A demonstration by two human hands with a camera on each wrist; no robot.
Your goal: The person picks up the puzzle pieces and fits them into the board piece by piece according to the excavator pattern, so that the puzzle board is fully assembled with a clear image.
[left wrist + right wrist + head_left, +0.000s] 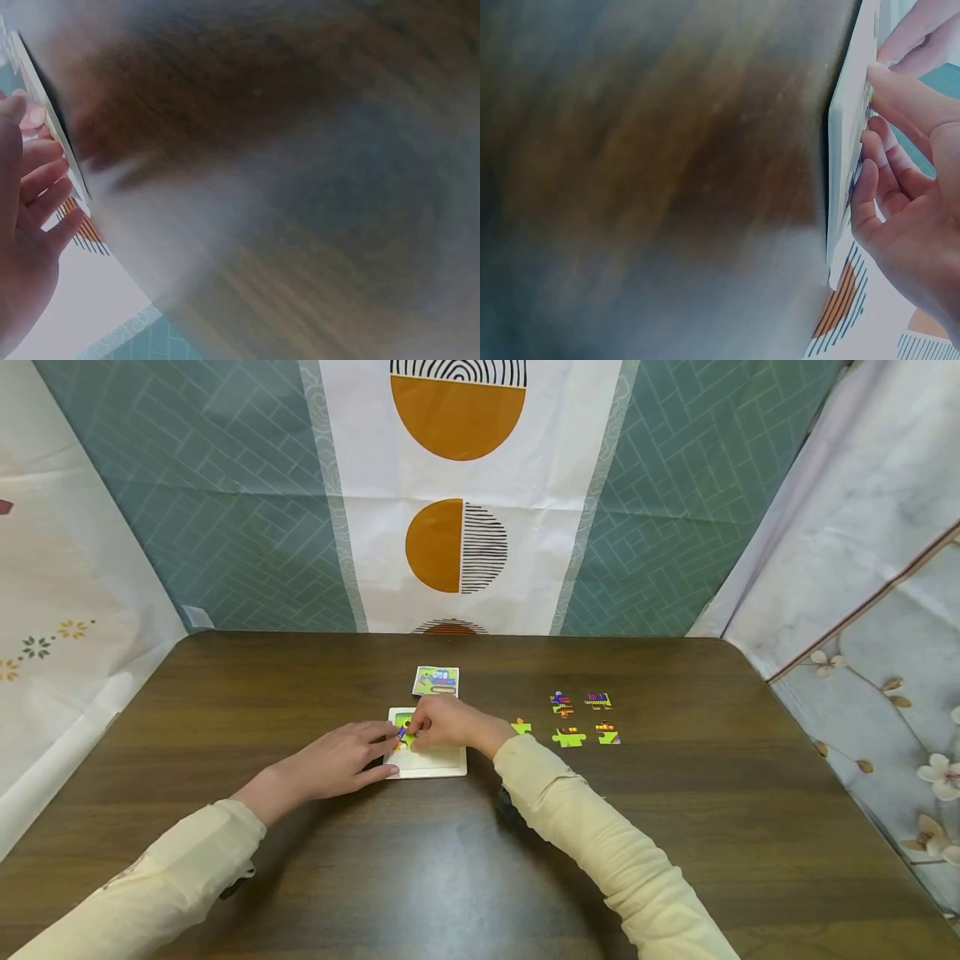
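Observation:
A white puzzle tray (pixel 431 772) lies on the table, with a few coloured pieces (pixel 402 732) set in its left part. My left hand (pixel 341 760) reaches over the tray's left edge, fingers nearly straight, fingertips touching the pieces and the rim. My right hand (pixel 453 724) is over the tray's upper middle; its thumb and forefinger pinch a green puzzle piece (pixel 410 740) at the tray's surface, mostly hidden by the fingers. In the right wrist view the other fingers of the right hand (pixel 907 165) curl beside the tray (pixel 841 150). The left wrist view shows the left hand (pixel 34 202) at the tray's edge.
Behind the tray lies a picture card (pixel 437 679) showing a blue vehicle. Several loose puzzle pieces (pixel 569 737) are spread on the table to the right, one green piece (pixel 521 726) near the right wrist. Patterned cloths hang around the brown table (pixel 450 877).

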